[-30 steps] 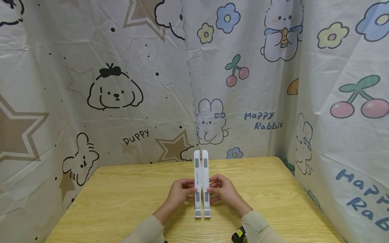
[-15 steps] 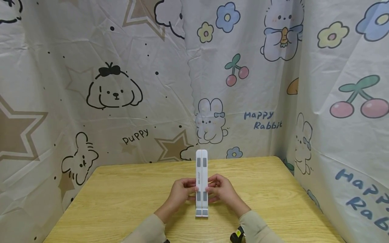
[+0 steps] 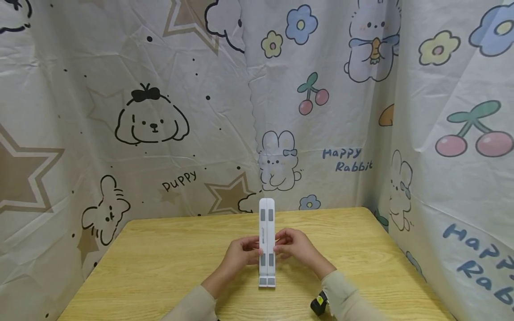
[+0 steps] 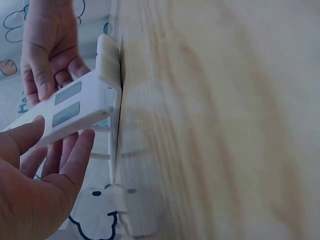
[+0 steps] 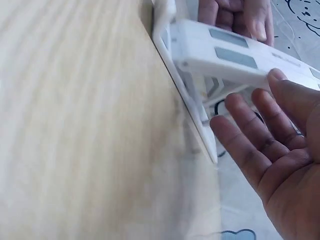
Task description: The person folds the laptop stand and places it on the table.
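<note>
A white folding laptop stand [image 3: 267, 240] with grey pads stands on the wooden table, its two long arms side by side. My left hand [image 3: 238, 257] holds its left edge, thumb at the front and fingers behind; the left wrist view shows the thumb on the stand's side [image 4: 75, 107] and the fingers under it. At the right edge is my right hand [image 3: 299, 251]. In the right wrist view, its thumb tip touches the stand [image 5: 235, 50] while the other fingers [image 5: 245, 145] lie loosely extended, apart from it. A flat base plate rests against the tabletop.
The wooden table [image 3: 168, 258] runs back to a patterned fabric curtain [image 3: 225, 111], which also closes off both sides. A black device with a yellow mark [image 3: 319, 304] sits at the right cuff.
The stand's two arms, apart a second ago, came together and now touch along their length. My right hand has shifted slightly right, its fingers loosening; the left stays in place.
</note>
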The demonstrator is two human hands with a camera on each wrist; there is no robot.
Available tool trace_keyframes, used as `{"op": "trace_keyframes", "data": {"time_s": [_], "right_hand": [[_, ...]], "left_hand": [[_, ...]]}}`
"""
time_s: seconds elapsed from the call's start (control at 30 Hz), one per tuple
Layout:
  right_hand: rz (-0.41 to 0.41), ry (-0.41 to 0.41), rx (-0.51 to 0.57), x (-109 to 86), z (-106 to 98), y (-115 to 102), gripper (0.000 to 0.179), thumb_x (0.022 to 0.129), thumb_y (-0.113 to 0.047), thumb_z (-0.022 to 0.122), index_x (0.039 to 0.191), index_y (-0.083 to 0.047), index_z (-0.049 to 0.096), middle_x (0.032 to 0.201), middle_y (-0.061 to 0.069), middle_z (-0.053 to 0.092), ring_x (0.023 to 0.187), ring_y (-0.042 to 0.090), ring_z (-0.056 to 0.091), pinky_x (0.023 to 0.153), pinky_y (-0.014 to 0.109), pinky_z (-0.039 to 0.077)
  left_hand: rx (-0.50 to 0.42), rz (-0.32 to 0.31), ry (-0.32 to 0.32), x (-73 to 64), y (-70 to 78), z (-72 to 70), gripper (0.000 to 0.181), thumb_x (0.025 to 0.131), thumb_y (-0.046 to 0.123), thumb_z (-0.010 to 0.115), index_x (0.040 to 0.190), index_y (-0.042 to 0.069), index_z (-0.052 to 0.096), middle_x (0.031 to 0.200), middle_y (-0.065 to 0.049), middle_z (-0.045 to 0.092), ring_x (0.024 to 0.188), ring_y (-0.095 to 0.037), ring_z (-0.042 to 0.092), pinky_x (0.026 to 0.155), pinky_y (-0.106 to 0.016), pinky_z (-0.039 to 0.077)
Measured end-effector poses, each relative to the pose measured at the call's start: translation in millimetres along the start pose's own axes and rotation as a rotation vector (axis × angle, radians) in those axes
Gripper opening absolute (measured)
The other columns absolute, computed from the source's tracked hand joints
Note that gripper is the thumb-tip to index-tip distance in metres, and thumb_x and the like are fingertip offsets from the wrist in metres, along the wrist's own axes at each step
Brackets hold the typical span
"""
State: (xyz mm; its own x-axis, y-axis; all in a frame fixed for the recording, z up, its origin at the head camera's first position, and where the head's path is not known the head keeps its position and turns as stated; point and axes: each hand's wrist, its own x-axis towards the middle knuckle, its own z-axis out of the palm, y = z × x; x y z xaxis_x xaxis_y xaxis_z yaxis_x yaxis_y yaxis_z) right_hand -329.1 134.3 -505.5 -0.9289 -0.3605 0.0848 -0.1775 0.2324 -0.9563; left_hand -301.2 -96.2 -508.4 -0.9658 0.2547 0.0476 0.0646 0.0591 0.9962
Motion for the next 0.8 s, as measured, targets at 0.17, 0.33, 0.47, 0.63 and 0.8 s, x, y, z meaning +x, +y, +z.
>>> {"op": "trace_keyframes", "data": {"time_s": [0.17, 0.33, 0.47, 0.63, 0.8], "right_hand": [[-0.038, -0.015, -0.131, 10.0, -20, -15, 0.028, 0.092, -0.008, 0.077, 0.117, -0.002, 0.067, 0.096, 0.009, 0.071, 0.085, 0.02, 0.071, 0.072, 0.039, 0.064], [-0.122, -0.016, -0.214, 24.1, -41, -35, 0.039, 0.091, -0.011, 0.079, 0.126, -0.002, 0.064, 0.109, 0.017, 0.07, 0.093, 0.022, 0.069, 0.078, 0.035, 0.062], [-0.182, -0.03, -0.285, 35.8, -55, -53, 0.048, 0.09, -0.016, 0.08, 0.133, -0.005, 0.062, 0.122, 0.015, 0.069, 0.108, 0.03, 0.068, 0.086, 0.035, 0.061], [-0.209, -0.068, -0.306, 48.2, -64, -71, 0.053, 0.092, -0.011, 0.078, 0.141, -0.008, 0.058, 0.136, 0.015, 0.063, 0.123, 0.038, 0.062, 0.092, 0.041, 0.06], [-0.21, -0.125, -0.338, 57.1, -68, -79, 0.057, 0.094, -0.009, 0.075, 0.147, -0.015, 0.056, 0.148, 0.009, 0.057, 0.13, 0.035, 0.059, 0.1, 0.044, 0.057]], "left_hand": [[0.122, 0.058, -0.05, -9.8, -0.5, -1.7, 0.061, 0.089, 0.001, 0.078, 0.146, 0.0, 0.054, 0.122, -0.019, 0.07, 0.105, -0.028, 0.069, 0.083, -0.029, 0.062], [0.203, 0.086, -0.103, -21.7, -2.5, -2.5, 0.073, 0.085, 0.002, 0.081, 0.15, 0.002, 0.049, 0.138, -0.022, 0.062, 0.118, -0.038, 0.064, 0.089, -0.035, 0.061], [0.244, 0.072, -0.145, -29.9, -4.4, -2.9, 0.082, 0.082, 0.002, 0.085, 0.154, 0.004, 0.045, 0.149, -0.021, 0.053, 0.13, -0.044, 0.056, 0.102, -0.048, 0.055], [0.327, 0.095, -0.174, -36.2, -8.2, -2.5, 0.097, 0.075, 0.004, 0.09, 0.157, 0.003, 0.038, 0.156, -0.019, 0.047, 0.139, -0.043, 0.048, 0.112, -0.054, 0.044], [0.436, 0.096, -0.183, -40.0, -9.8, -0.8, 0.11, 0.067, 0.009, 0.094, 0.159, 0.004, 0.033, 0.157, -0.016, 0.046, 0.142, -0.035, 0.047, 0.116, -0.048, 0.04]]}}
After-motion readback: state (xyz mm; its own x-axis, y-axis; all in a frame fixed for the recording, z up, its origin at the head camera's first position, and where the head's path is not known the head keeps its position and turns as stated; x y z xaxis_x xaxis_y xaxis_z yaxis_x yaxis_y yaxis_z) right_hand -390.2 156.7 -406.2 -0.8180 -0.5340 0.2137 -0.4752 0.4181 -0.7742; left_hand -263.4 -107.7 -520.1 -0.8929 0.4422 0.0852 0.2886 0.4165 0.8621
